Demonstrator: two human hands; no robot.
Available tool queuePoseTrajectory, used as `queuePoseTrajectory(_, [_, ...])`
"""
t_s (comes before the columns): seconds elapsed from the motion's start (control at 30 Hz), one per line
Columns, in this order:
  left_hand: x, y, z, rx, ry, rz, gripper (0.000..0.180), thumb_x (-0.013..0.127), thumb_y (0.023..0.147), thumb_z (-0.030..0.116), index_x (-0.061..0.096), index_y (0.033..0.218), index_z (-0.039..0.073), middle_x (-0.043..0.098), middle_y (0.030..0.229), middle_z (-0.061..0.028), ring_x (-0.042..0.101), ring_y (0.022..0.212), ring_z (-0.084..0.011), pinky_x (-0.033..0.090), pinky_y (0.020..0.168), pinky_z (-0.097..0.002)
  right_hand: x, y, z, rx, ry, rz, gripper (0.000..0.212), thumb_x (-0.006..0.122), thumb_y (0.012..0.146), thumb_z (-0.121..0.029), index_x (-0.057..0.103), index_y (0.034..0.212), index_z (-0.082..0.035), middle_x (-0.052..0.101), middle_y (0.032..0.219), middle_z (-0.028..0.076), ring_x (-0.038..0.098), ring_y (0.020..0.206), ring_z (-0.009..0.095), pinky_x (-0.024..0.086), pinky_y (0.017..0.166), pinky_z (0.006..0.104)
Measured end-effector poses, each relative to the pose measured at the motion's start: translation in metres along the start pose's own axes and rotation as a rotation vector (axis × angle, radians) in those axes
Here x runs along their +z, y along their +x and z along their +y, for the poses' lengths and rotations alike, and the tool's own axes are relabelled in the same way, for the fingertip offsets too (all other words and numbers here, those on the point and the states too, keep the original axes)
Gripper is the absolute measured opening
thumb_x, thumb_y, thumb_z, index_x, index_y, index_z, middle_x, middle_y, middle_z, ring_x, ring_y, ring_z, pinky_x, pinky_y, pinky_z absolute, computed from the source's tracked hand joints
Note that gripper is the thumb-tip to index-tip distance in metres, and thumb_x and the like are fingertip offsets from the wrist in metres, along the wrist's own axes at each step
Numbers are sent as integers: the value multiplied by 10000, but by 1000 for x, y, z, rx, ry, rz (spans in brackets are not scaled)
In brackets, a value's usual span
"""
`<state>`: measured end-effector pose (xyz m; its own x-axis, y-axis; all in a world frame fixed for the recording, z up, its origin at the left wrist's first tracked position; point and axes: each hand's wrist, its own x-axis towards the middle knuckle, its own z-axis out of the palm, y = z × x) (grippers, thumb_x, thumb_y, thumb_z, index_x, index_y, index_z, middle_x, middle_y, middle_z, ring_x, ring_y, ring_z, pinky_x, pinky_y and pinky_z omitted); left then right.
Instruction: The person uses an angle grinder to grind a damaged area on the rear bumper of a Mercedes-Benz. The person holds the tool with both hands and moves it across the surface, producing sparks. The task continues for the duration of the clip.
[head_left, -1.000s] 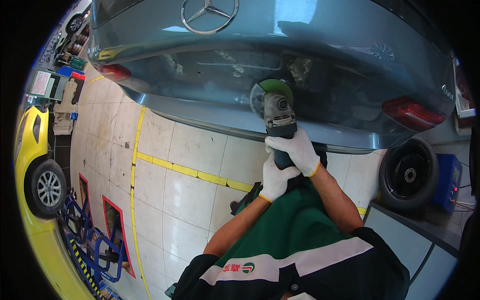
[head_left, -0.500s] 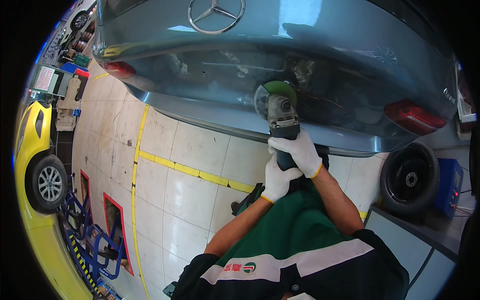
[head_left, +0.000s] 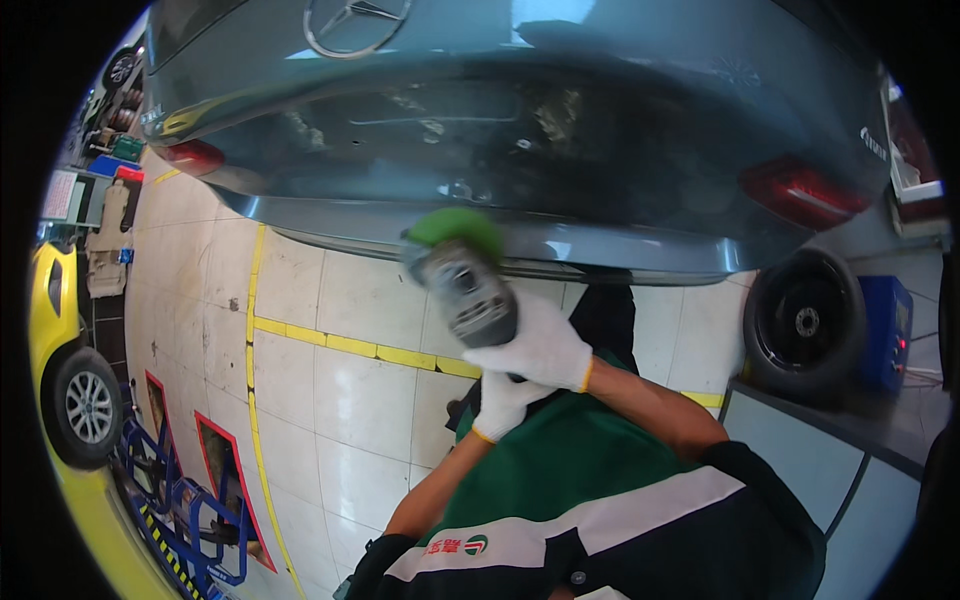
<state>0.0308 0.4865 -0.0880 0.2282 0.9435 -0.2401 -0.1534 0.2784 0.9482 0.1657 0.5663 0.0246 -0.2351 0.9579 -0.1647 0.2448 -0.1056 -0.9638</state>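
An angle grinder (head_left: 468, 303) with a bright green part at its disc end hangs in front of the grey-blue car's rear bumper (head_left: 640, 235); motion blurs its front. My gloved right hand (head_left: 540, 345) wraps round the grinder's body just behind its metal head. Below it, my gloved left hand (head_left: 506, 402) is closed round the rear of the tool, partly covered by the right wrist. The disc end appears just below the bumper's lower area; I cannot tell whether it touches. Scuffed patches (head_left: 556, 116) and a small hole mark the boot lid (head_left: 640, 110).
A wheel (head_left: 806, 320) and a blue box (head_left: 885, 335) stand on a grey cabinet (head_left: 790, 450) at the right. Yellow lines (head_left: 350, 345) cross the tiled floor. Far left are a yellow car (head_left: 60, 400) and blue lift frames (head_left: 205, 520).
Both hands have drawn the grinder back from the boot lid, down and to the left, and tilted its head leftward. The view has shifted, so the car sits farther left.
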Motion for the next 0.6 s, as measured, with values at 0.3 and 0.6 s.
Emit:
queuePoseTrajectory(0.3, [-19, -27, -21, 51, 42, 137, 696, 917, 722, 16, 607, 1344, -25, 697, 1287, -129, 672, 1186, -223, 548, 1012, -392, 32, 3, -1, -44, -150, -166, 642, 877, 716, -413, 648, 1142, 10, 741, 1044, 222, 713, 978, 412, 568, 888, 431])
queuePoseTrajectory(0.6, [-3, -29, -2, 8, -94, 89, 549, 942, 710, 66, 703, 1198, -13, 761, 1104, -95, 718, 1034, -191, 555, 938, -362, 27, -10, 0, -61, -36, -142, 646, 891, 730, -383, 657, 1217, -30, 734, 1099, 228, 698, 1023, 429, 561, 915, 430])
